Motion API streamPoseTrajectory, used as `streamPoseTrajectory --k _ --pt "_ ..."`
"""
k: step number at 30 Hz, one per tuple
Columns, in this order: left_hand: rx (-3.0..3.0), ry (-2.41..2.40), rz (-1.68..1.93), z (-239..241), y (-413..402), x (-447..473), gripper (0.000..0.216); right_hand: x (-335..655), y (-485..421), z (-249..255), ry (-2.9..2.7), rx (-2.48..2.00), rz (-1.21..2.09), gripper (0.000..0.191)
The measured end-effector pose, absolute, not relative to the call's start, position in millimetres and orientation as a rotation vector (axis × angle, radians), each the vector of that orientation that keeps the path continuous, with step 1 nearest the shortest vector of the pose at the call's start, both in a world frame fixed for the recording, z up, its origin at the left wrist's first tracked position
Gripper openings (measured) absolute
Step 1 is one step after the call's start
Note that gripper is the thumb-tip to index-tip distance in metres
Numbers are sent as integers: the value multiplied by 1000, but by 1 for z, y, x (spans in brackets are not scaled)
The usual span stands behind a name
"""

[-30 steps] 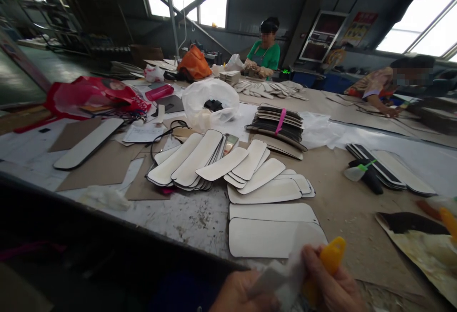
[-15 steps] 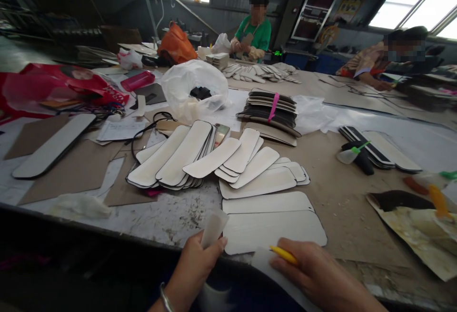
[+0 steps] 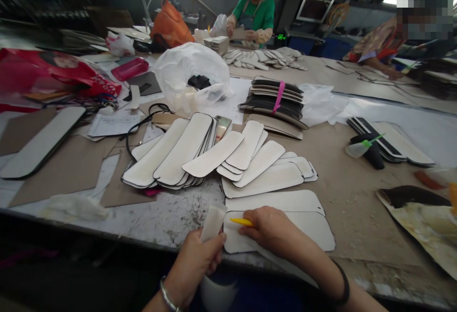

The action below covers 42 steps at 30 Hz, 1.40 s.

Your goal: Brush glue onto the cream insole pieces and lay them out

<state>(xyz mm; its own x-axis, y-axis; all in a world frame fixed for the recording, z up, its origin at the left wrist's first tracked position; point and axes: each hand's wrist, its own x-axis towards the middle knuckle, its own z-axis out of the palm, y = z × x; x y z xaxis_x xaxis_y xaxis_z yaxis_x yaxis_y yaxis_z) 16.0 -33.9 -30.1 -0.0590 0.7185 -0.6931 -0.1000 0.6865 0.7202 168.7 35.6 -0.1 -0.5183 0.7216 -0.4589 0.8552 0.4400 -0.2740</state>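
Note:
My left hand [image 3: 194, 264] is at the table's near edge, fingers pinched on a small white strip [image 3: 213, 223] that stands upright. My right hand [image 3: 274, 231] rests on the nearest white rounded panel [image 3: 314, 236] and grips a yellow scraper tool [image 3: 242, 221] whose tip points left across that panel. A second white panel [image 3: 274, 201] lies just beyond it. Farther off, white panels lie fanned out in a pile [image 3: 214, 157].
A banded stack of dark panels [image 3: 276, 107], a clear plastic bag [image 3: 191, 79] and a red bag [image 3: 53, 76] lie on the table. A small glue bottle [image 3: 359, 148] and more panels [image 3: 392, 143] are at right. Two people work at the far side.
My right hand moved forward onto the nearest panel with the yellow tool. My left hand stayed near the edge with the white strip. The view tilted down a little.

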Motion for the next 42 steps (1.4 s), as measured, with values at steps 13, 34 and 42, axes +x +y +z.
streamPoseTrajectory --k 13,34,42 --pt "609 1537 706 -31 -30 21 29 167 34 -7 2448 1381 -650 22" --pt "756 1733 787 -40 -36 35 30 297 -10 -1 1993 2148 -422 27" --pt "782 1741 780 -42 -38 36 35 296 -3 -10 1972 2135 -289 32"
